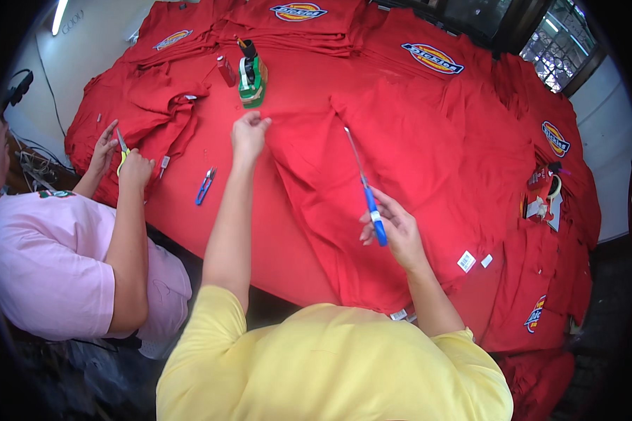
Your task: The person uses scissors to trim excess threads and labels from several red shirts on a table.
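Observation:
A large red shirt (400, 154) lies spread over the table in front of me. My left hand (248, 135) is at its far left edge, thumb and fingertips pinched together; whether they hold cloth or a thread is too small to tell. Over the shirt's lower right part, my right hand (398, 228) grips blue-handled scissors (375, 214), seen nearly edge-on. Their long thin blades point away from me, a little left. White tags (466, 262) show at the shirt's near right edge.
Blue thread snips (205, 186) lie left of my forearm. Beyond stand a green tape dispenser (253, 81) and a small red box (225, 71). Folded red shirts (302, 31) line the far edge. At left, a co-worker in pink holds yellow-handled scissors (123, 156). A tape roll (555, 186) sits right.

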`<control>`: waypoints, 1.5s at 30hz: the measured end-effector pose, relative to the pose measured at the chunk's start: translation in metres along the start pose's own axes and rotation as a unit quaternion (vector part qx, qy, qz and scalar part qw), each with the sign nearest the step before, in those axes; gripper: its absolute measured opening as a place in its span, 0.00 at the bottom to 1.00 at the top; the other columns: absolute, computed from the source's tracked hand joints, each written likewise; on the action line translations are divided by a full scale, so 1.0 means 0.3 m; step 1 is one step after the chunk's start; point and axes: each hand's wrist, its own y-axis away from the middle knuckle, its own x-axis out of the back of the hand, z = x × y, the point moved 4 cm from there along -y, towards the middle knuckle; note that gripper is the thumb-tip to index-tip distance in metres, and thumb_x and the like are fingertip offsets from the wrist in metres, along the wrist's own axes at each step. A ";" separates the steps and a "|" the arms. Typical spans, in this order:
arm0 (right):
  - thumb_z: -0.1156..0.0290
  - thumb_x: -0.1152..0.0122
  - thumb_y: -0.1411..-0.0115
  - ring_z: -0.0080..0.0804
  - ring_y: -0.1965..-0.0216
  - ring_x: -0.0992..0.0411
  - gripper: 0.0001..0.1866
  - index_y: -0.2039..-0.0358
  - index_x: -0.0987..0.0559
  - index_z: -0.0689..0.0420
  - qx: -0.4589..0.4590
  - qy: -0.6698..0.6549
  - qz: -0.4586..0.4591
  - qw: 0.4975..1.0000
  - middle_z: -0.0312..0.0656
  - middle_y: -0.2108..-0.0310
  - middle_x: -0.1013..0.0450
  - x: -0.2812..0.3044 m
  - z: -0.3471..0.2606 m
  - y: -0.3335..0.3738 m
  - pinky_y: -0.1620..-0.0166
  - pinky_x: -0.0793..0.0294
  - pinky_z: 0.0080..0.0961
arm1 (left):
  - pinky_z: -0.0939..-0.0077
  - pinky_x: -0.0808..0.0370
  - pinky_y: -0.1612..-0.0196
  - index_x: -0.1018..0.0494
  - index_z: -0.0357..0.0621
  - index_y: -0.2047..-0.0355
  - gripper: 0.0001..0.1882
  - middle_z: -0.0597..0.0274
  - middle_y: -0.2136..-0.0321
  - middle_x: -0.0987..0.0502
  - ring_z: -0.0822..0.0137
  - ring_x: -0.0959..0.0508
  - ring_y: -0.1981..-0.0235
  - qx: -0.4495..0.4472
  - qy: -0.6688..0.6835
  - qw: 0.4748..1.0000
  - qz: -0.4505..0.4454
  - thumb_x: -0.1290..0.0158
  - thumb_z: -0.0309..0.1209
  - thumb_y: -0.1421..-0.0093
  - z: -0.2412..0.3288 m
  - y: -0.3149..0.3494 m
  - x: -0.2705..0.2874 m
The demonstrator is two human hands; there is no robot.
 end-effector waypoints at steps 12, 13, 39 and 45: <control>0.78 0.38 0.48 0.21 0.65 0.30 0.33 0.41 0.37 0.61 -0.044 0.230 0.139 0.962 0.39 0.65 0.30 0.090 0.155 0.332 0.59 0.28 0.20 | 0.60 0.31 0.56 0.24 0.48 0.63 0.10 0.60 0.59 0.28 0.54 0.30 0.57 -0.306 -0.248 0.916 -0.072 0.43 0.30 0.48 -0.010 0.230 -0.174; 0.77 0.37 0.49 0.21 0.65 0.30 0.33 0.41 0.36 0.60 -0.047 0.273 0.148 0.949 0.38 0.65 0.30 0.086 0.180 0.346 0.59 0.28 0.20 | 0.60 0.31 0.56 0.24 0.48 0.64 0.09 0.61 0.61 0.28 0.55 0.30 0.57 -0.316 -0.236 0.916 -0.077 0.43 0.29 0.48 -0.019 0.227 -0.172; 0.84 0.47 0.49 0.52 0.59 0.33 0.31 0.43 0.38 0.59 0.207 0.618 0.174 0.738 0.53 0.61 0.35 0.038 0.174 -0.107 0.59 0.31 0.42 | 0.59 0.31 0.50 0.32 0.38 0.47 0.32 0.43 0.59 0.25 0.47 0.26 0.55 -0.094 -0.219 0.897 -0.371 0.44 0.48 0.46 0.044 0.507 0.420; 0.84 0.50 0.47 0.53 0.63 0.33 0.26 0.45 0.36 0.59 0.195 0.599 0.165 0.759 0.53 0.63 0.34 0.043 0.165 -0.111 0.61 0.32 0.43 | 0.61 0.34 0.45 0.30 0.37 0.51 0.17 0.45 0.51 0.29 0.50 0.30 0.48 -0.253 -0.150 0.943 -0.153 0.55 0.32 0.38 -0.032 0.186 0.099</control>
